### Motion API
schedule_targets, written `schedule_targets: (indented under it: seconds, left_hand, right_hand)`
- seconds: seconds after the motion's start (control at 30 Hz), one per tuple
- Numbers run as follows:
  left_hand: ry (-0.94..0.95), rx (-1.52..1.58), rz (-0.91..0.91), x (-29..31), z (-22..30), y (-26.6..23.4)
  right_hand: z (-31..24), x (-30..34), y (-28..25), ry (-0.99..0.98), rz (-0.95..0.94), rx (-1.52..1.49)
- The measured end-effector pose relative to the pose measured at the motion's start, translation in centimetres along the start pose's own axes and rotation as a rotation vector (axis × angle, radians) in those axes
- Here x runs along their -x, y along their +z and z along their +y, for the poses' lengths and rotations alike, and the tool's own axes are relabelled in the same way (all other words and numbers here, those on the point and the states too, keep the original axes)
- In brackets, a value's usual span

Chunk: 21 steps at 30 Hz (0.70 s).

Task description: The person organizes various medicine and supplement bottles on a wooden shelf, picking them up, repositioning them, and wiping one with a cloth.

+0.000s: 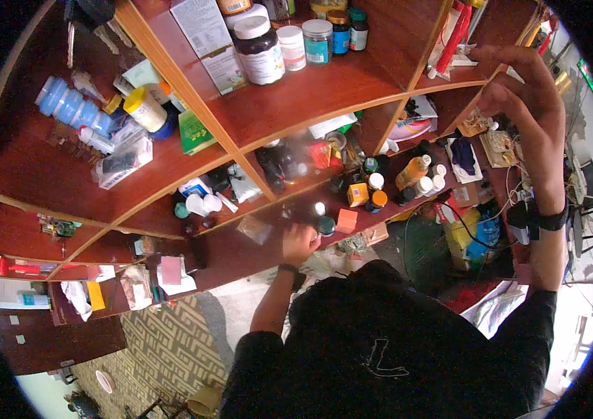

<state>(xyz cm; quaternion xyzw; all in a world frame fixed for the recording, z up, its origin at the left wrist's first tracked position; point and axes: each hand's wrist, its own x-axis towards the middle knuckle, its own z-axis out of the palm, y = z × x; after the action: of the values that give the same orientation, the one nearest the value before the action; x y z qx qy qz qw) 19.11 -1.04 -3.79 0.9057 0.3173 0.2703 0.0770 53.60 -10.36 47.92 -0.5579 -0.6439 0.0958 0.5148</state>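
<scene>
Holding left hand (300, 243) curled by jar (326, 225), mid-frame, can't tell if gripping; right hand (542, 101) open, upper right; bottles (412, 172) between.

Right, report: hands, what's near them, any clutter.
Left hand at desk, beside small dark-lidded jar. Right hand raised, open, near red object. Bottles crowd desk right of left hand.

Moderately bright on the upper shelf (338, 91), with some sheen; dimmer inside the lower compartments (255, 176), slightly hazy near center. Blown out near-white at lower right. Crushed nearly to black on the shirt (450, 349). Grainy in dark areas. Strongly bowed toward the rim, black at all 4 corners. Soft on fine detail.
</scene>
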Motion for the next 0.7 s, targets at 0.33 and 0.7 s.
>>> schedule_targets:
  seconds: [0.33, 0.7]
  left_hand:
    - [-0.17, 0.109, 0.038, -0.5, -2.3, -0.5]
    - [0.108, -0.067, 0.423, -12.8, 6.8, -20.3]
  right_hand:
    - [-0.3, 0.8, 3.4, 0.068, -0.146, -0.133]
    - [4.2, 3.4, 10.0, -0.154, -0.473, -0.071]
